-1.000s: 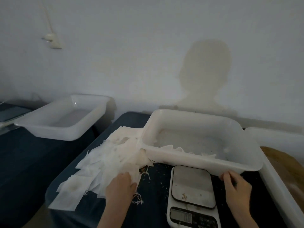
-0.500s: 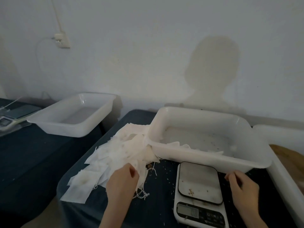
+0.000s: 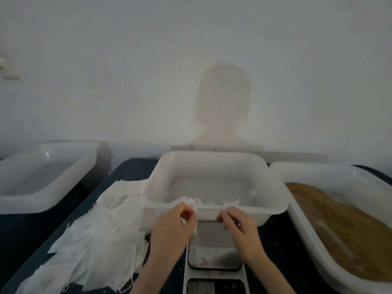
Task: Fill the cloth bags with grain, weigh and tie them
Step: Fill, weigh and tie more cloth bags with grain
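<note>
A single head-worn view looks forward and slightly down from close above the scale (image 3: 214, 247), which sits at the bottom centre. It faces the wall (image 3: 191, 60) squarely, with the counter (image 3: 273, 236) spreading either side of the scale.

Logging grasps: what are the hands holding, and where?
Left hand pinches a cloth bag at its top edge. Right hand: fingers curled, hold unclear.

Three white tubs (image 3: 214, 213), one scale (image 3: 214, 270), two hands (image 3: 169, 228), one heap of cloth bags (image 3: 95, 240)
</note>
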`<state>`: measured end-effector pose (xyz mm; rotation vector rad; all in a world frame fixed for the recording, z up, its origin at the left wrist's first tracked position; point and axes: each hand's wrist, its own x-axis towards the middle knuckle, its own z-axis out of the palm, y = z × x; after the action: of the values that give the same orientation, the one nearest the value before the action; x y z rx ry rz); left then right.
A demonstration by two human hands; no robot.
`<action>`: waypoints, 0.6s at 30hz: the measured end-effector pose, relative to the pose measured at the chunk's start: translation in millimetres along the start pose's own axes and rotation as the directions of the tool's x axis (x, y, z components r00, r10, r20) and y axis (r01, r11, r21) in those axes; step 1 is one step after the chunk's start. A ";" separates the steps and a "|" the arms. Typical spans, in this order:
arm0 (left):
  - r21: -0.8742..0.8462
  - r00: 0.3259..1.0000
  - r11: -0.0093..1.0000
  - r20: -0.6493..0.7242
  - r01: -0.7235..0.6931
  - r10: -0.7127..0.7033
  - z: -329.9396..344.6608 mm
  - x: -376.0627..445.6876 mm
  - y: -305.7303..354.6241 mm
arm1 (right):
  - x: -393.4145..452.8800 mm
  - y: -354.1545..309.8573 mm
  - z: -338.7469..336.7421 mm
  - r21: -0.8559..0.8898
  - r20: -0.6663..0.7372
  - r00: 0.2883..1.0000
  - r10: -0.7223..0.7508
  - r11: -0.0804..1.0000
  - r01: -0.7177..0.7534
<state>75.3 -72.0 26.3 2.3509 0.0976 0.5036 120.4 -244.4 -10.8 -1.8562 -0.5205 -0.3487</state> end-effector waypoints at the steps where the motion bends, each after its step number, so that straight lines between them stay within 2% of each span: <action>1: -0.032 0.998 0.999 0.049 -0.026 0.027 6.9 4.1 8.7 | 2.4 -6.1 3.7 0.005 0.047 0.999 0.019 1.000 -0.019; 3: -0.120 0.989 0.992 0.139 -0.032 0.049 18.7 11.8 22.9 | 5.8 -14.4 7.8 0.051 0.085 0.994 0.068 0.996 -0.073; 6: -0.249 0.973 0.968 0.228 0.014 0.044 28.5 21.1 31.5 | 9.2 -19.1 3.2 0.126 0.068 0.987 0.147 0.980 -0.155; 9: -0.296 0.947 0.955 0.309 0.010 0.086 34.6 24.7 33.3 | 10.6 -18.6 -4.4 0.162 0.102 0.976 0.193 0.965 -0.207; 14: -0.357 0.931 0.934 0.344 0.005 0.126 38.9 24.0 35.4 | 10.2 -16.0 -13.6 0.209 0.139 0.948 0.287 0.927 -0.312; 18: -0.386 0.923 0.921 0.368 0.046 0.108 40.3 24.0 35.6 | 12.7 -17.5 -22.8 0.106 0.145 0.944 0.295 0.944 -0.311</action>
<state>110.4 -119.0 31.2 2.0138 -0.2074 0.0550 122.6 -258.6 17.1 -1.8073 -0.3252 0.0102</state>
